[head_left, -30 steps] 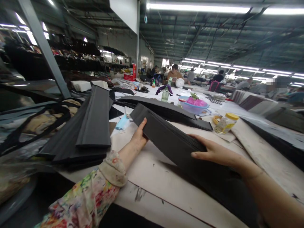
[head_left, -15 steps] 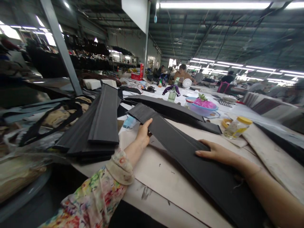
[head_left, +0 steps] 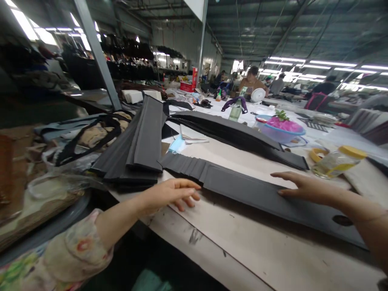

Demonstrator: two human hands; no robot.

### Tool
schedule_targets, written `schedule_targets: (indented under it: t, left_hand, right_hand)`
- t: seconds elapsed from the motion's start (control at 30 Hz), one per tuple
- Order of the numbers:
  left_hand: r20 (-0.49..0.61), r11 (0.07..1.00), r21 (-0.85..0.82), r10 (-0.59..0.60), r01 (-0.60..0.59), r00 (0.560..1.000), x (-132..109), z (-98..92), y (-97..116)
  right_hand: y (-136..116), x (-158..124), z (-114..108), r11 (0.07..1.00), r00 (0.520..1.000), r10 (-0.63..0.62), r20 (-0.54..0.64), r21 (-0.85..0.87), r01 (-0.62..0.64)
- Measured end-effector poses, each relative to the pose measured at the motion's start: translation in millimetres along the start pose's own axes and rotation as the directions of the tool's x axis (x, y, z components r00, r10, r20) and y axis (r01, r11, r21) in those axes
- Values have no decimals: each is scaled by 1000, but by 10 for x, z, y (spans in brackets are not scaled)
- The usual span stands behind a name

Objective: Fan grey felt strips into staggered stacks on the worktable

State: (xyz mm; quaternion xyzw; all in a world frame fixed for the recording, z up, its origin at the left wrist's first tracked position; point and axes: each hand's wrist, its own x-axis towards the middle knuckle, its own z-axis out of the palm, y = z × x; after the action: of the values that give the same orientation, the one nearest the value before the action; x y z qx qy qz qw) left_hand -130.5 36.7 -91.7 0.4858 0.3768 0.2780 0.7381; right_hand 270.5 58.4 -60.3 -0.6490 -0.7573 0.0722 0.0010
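Dark grey flat strips point(head_left: 239, 184) lie overlapped in a fanned row across the pale board. My left hand point(head_left: 174, 195) is just in front of their left part, fingers apart and slightly curled, holding nothing. Over the right part of the strips, my right hand point(head_left: 298, 186) rests with thumb and fingers spread. A second pile of dark strips point(head_left: 147, 135) is stacked at the left, close to the row's left end. Behind the row lies another long dark stack point(head_left: 230, 131). A light blue mask point(head_left: 177, 144) sits between the piles.
A clear jar with a yellow lid point(head_left: 336, 162) and a blue bowl point(head_left: 281, 131) with a pink bag stand at the right. Further back are a green bottle point(head_left: 235, 111) and a person point(head_left: 247, 83). Bags and cloth scraps point(head_left: 93, 137) crowd the left.
My left hand has let go of the strips and moved down toward the near side. The strips now lie flatter and more crosswise, their left end fanned. The view has shifted.
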Motion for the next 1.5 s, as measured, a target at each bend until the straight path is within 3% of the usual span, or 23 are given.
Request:
schedule_targets:
  t: [0.07,0.17,0.27,0.37,0.43,0.5,0.57,0.63,0.73,0.87,1.07,1.37,1.43,1.5]
  left_hand:
    - [-129,975,95,213,-202,968,108,24,118]
    - [-253,881,163,472,-443,845,391,77,163]
    - [-147,705,469,656,-532,740,636,69,35]
    - [-6,492,700,729,-518,685,727,13,-105]
    - [36,426,747,741,-511,671,726,-19,-145]
    - [35,422,750,744,-510,667,716,-41,-148]
    - [40,409,762,744,-502,667,717,-56,-139]
    - [86,337,809,742,-481,665,727,-71,-135]
    - [158,201,878,734,-434,660,740,-88,-142]
    - [184,133,904,736,-406,651,735,-88,-147]
    - [184,118,909,748,-401,637,733,-90,-147]
    - [178,133,901,753,-412,633,710,-76,-140]
    - [113,163,913,780,-375,615,692,-103,-118]
    - [-6,215,928,827,-306,563,675,-156,-88]
  right_hand:
    - [-198,-29,10,994,996,-93,10,-52,94]
    - [-709,-80,71,963,962,-259,-91,-96,250]
    - [-1230,-105,236,903,893,-429,-134,-52,426]
    - [-1472,-81,419,880,863,-475,-172,-93,466]
    - [-1473,-53,477,883,860,-469,-200,-83,462]
    - [-1413,-31,469,889,868,-450,-210,-18,457]
    - [-1340,-16,436,904,887,-397,-238,65,422]
    - [-1275,0,429,927,897,-323,-302,90,364]
    - [-1214,28,504,943,876,-320,-362,-32,331]
    - [-1268,28,625,921,860,-382,-338,-213,326]
    - [-1453,-34,649,882,833,-441,-333,-329,336]
    - [-1468,-62,649,870,831,-454,-321,-361,335]
    - [-1469,-61,651,872,834,-452,-317,-352,339]
    - [-1465,-53,643,878,838,-444,-317,-341,337]
